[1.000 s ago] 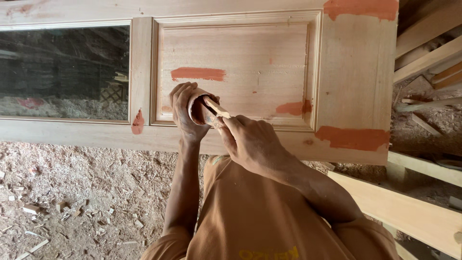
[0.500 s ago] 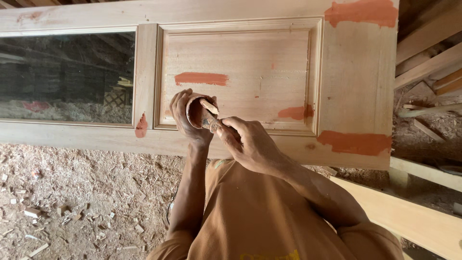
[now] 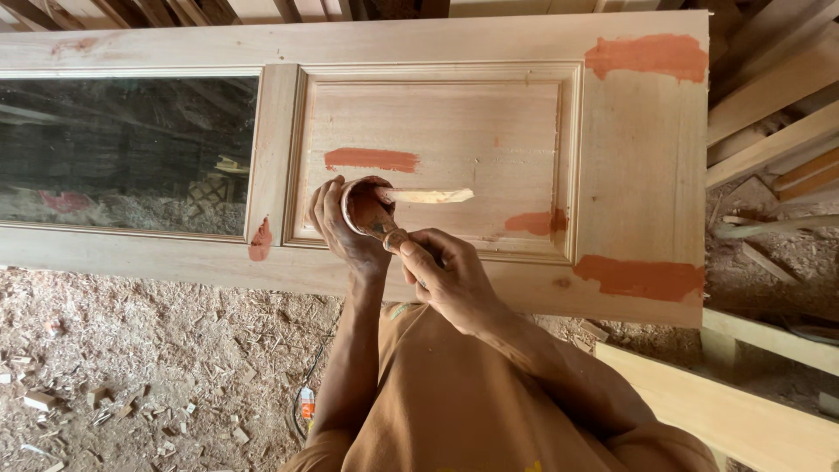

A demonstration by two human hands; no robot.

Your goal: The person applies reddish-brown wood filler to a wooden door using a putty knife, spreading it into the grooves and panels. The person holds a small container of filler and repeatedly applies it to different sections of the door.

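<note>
**Asker:** What are your fingers doing?

**Me:** The fingers (image 3: 325, 208) of my left hand (image 3: 345, 232) are curled round a small round cup (image 3: 365, 206) of orange-brown filler paste, gripping it by its side with its mouth tipped towards me. My right hand (image 3: 446, 278) is closed on the handle of a thin tool (image 3: 391, 234), pinched between thumb and fingers; its tip sits at the cup's lower rim, smeared with the same paste.

**Asker:** And where is the cup?

**Me:** Over the wooden door (image 3: 642, 166) lying flat in front of me, above the lower left corner of its raised panel (image 3: 437, 131), close to the door's near edge.

**Asker:** Anything next to it?

**Me:** A pale wooden sliver (image 3: 428, 196) lies on the panel just to the right of the cup. I can't tell whether it touches the rim.

**Asker:** What else is on the door?

**Me:** Patches of paste: one streak (image 3: 371, 159) on the panel above the cup, one at the panel's lower right corner (image 3: 535, 222), a broad one near the door's far right corner (image 3: 647, 55), another near its near right corner (image 3: 640, 276), and a small dab (image 3: 260, 242) on the upright between the panel and the glass pane (image 3: 122, 149) to the left.

**Asker:** And around the door?

**Me:** Sawdust and wood chips on the floor (image 3: 131, 367) below its near edge, and loose planks (image 3: 769, 105) stacked past its right end.
</note>
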